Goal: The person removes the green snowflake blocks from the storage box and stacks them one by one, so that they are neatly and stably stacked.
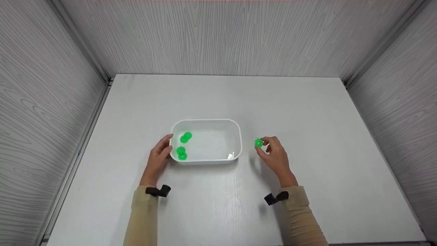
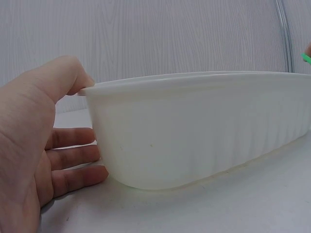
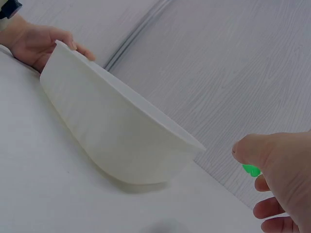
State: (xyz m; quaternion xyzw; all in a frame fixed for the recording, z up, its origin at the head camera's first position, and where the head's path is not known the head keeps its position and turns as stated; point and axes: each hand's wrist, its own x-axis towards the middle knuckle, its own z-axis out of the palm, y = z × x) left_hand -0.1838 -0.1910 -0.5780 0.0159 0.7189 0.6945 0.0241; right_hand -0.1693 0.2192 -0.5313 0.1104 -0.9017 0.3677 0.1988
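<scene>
A white plastic container with rounded corners stands on the table. Inside it, along the left end, lie several small green flower-shaped pieces, grouped in two overlapping pairs. My left hand holds the container's left end; in the left wrist view the thumb lies on the rim and the fingers rest against the outer wall. Right of the container, my right hand pinches another green flower-shaped piece between thumb and forefinger. The right wrist view shows only part of that piece behind the thumb.
The white tabletop spreads around the container. Grey wood-grain panels stand at the back, on the left and on the right. Each wrist carries a small black camera, one on the left sleeve and one on the right.
</scene>
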